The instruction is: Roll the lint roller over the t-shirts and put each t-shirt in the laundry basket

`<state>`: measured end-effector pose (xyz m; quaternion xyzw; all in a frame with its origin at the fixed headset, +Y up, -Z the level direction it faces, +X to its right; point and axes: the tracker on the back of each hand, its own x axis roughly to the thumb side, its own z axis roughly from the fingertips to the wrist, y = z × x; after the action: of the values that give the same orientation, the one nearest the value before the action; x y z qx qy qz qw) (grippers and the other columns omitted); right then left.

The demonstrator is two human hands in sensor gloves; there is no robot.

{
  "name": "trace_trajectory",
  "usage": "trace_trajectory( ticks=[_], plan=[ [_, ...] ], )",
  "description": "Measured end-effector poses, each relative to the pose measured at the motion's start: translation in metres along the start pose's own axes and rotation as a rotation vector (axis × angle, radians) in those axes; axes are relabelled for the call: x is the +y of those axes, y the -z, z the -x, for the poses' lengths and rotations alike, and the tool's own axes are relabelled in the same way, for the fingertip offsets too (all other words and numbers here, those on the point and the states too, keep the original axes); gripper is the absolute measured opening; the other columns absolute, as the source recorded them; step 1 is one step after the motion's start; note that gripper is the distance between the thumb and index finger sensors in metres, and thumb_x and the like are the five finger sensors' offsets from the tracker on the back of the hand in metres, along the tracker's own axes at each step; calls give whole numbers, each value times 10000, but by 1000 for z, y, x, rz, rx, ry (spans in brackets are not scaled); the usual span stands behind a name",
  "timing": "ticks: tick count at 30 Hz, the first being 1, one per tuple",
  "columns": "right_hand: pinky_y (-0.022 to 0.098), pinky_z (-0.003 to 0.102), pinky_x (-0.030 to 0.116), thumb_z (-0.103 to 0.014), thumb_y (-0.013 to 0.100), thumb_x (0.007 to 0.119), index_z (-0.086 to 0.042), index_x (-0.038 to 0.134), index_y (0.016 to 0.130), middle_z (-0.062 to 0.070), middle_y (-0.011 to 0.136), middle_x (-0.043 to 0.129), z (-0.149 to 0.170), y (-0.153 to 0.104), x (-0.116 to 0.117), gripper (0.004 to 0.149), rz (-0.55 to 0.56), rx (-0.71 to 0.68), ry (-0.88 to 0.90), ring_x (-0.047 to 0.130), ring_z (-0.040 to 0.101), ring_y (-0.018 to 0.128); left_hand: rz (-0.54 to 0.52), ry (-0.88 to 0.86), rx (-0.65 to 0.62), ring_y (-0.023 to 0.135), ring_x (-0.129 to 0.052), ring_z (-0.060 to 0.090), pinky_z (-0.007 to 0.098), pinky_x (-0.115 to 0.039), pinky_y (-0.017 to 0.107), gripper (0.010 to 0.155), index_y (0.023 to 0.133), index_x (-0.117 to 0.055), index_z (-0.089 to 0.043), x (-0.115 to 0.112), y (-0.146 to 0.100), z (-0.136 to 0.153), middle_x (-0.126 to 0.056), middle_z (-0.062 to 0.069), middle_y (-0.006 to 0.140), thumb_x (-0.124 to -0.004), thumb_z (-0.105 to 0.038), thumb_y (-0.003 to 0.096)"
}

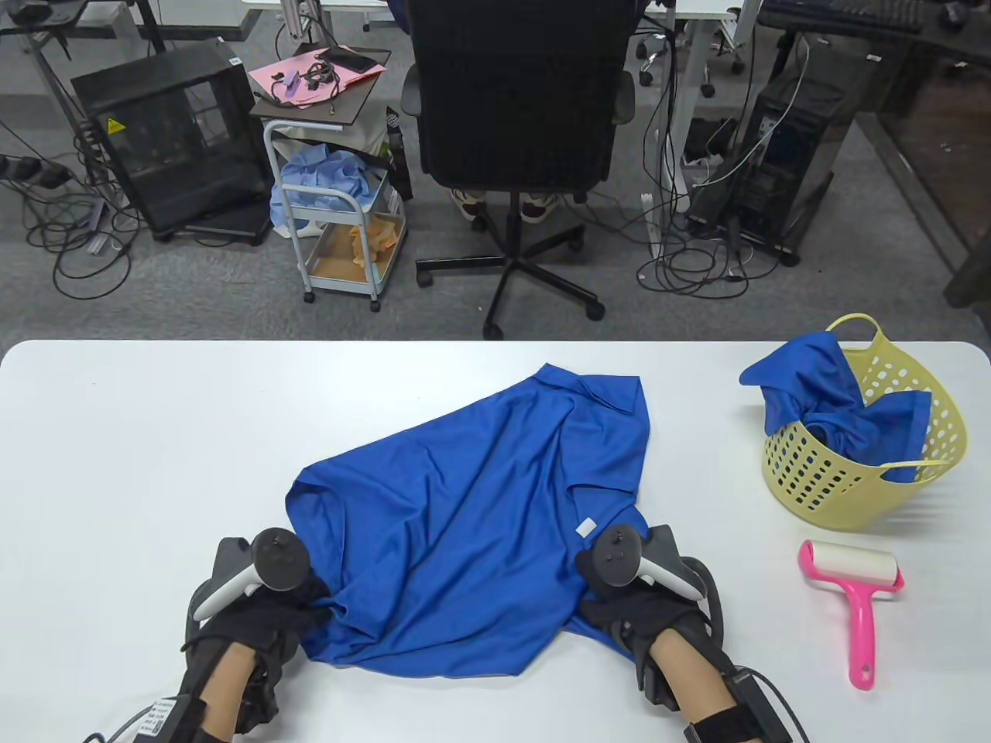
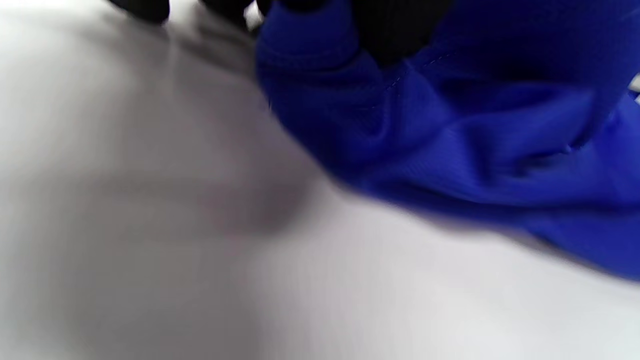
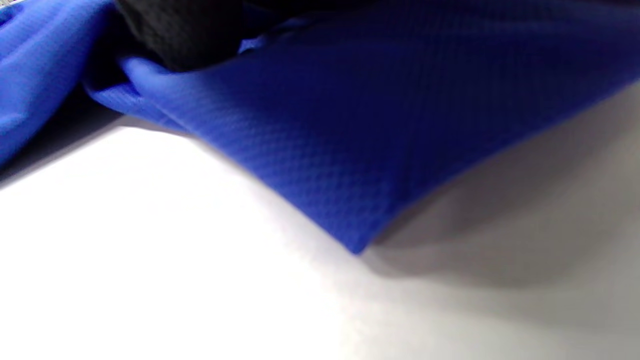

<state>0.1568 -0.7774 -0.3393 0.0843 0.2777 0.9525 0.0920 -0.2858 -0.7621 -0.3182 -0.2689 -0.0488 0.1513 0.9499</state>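
A blue t-shirt (image 1: pixel 472 511) lies crumpled across the middle of the white table (image 1: pixel 155 433). My left hand (image 1: pixel 302 604) grips its near left edge, and the left wrist view shows bunched blue cloth (image 2: pixel 450 140) under black gloved fingers (image 2: pixel 395 25). My right hand (image 1: pixel 600 596) grips the shirt's near right edge; the right wrist view has the cloth (image 3: pixel 350 125) lifted off the table below a gloved finger (image 3: pixel 185 30). A pink lint roller (image 1: pixel 855 592) lies on the table to the right of my right hand. The yellow laundry basket (image 1: pixel 844 487) stands at the far right.
Another blue t-shirt (image 1: pixel 821 402) hangs out of the basket. Beyond the table's far edge stand a black office chair (image 1: pixel 515 101), a small white cart (image 1: pixel 341 193) and a computer tower (image 1: pixel 774 162) with cables on the floor.
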Motion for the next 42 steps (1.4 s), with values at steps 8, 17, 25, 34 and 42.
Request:
trace_trajectory(
  ticks=[8, 17, 25, 34, 42],
  plan=[
    [725, 556, 273, -456, 541, 652, -333, 308, 1056, -9, 1155, 160, 2, 0, 1, 631, -2, 1, 22, 194, 270, 1044, -346, -510, -27, 772, -1022, 310, 470, -915, 549, 400, 910, -713, -113, 25, -24, 30, -718, 208, 1003, -687, -322, 570],
    [726, 547, 274, -461, 539, 657, -345, 309, 1052, -28, 1154, 147, 3, 0, 0, 631, -5, 12, 32, 195, 258, 1043, -79, -539, 386, 396, -1102, 98, 292, -985, 328, 505, 986, -614, -84, 14, -37, 62, -594, 235, 1034, -808, -219, 540],
    [725, 547, 270, -459, 539, 656, -343, 307, 1052, -25, 1153, 143, 4, 0, 1, 631, -8, 13, 36, 188, 258, 1042, -102, -151, 494, 940, -796, 302, 519, -727, 674, 608, 1098, -455, -168, 50, -27, 45, -419, 177, 1128, -736, -212, 561],
    [725, 547, 264, -457, 541, 654, -342, 301, 1052, -25, 1151, 133, 4, 1, 0, 632, -18, 15, 40, 179, 259, 1041, -248, -250, 477, 1018, -678, 410, 581, -617, 712, 611, 1116, -477, -271, 91, 47, 42, -553, 110, 1141, -740, -353, 571],
    [725, 546, 264, -459, 543, 650, -344, 293, 1052, -27, 1151, 128, 4, 1, 0, 632, -21, 14, 32, 175, 258, 1041, -241, -15, 653, 614, -927, 168, 420, -819, 558, 429, 932, -678, -236, 91, 121, 61, -803, 54, 822, -764, -382, 538]
  ],
)
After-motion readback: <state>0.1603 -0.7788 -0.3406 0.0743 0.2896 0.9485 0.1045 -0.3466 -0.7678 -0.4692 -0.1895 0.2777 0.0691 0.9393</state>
